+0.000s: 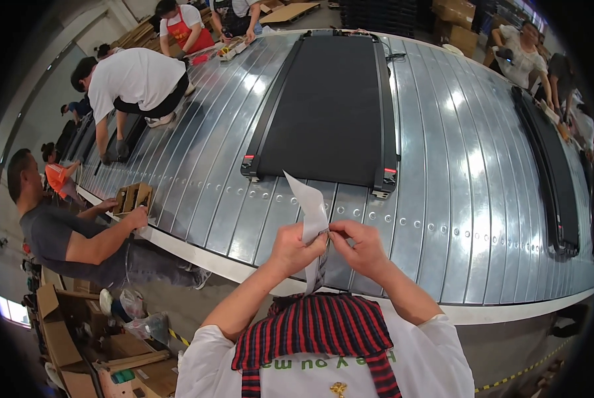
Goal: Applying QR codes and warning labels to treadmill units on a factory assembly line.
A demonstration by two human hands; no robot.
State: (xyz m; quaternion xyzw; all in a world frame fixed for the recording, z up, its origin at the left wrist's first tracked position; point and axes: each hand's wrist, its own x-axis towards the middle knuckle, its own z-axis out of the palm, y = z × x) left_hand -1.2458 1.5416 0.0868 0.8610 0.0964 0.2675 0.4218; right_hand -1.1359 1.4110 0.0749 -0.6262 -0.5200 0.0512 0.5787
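My left hand is closed around a long white paper strip, thumb on top. The strip's upper end stands up in a curled point, and its lower part, with dark marks, hangs toward my apron. My right hand pinches at the strip's right edge, fingertips close to my left thumb. Whether a small label sits between those fingertips is too small to tell. Beyond my hands a treadmill deck with a black belt and dark side rails lies on the metal slat conveyor.
Another treadmill deck lies on the right. At left, a person in a dark shirt stands by a small cardboard box; a person in white crouches on the conveyor. Open cartons stand on the floor, lower left.
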